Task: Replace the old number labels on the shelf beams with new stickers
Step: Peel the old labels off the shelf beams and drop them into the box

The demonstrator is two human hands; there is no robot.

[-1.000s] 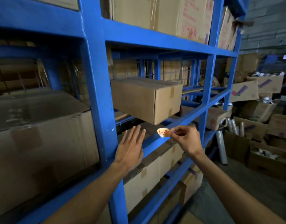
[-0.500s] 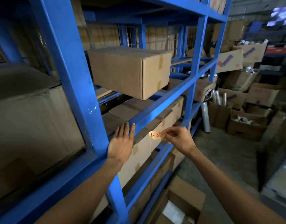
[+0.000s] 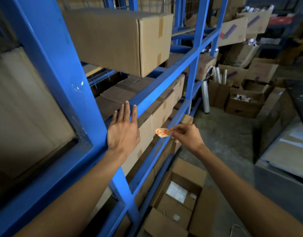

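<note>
A small pale sticker (image 3: 162,133) with "1-3" in red writing is pinched at its right edge by my right hand (image 3: 186,137). It hangs in the air in front of a lower blue shelf beam (image 3: 166,147). My left hand (image 3: 124,132) is flat with straight fingers beside the blue upright post (image 3: 66,79), its fingertips reaching the left end of the upper beam (image 3: 164,82). No label shows on the beams in view.
Cardboard boxes fill the shelves, a long one (image 3: 120,38) above the upper beam. An open box (image 3: 179,199) stands on the floor below my hands. Further right are more open boxes, film rolls (image 3: 205,98) and a grey cabinet (image 3: 284,151).
The view has tilted down and moved along the rack. Both hands dropped from the upper beam's level, the sticker now level with the lower beam.
</note>
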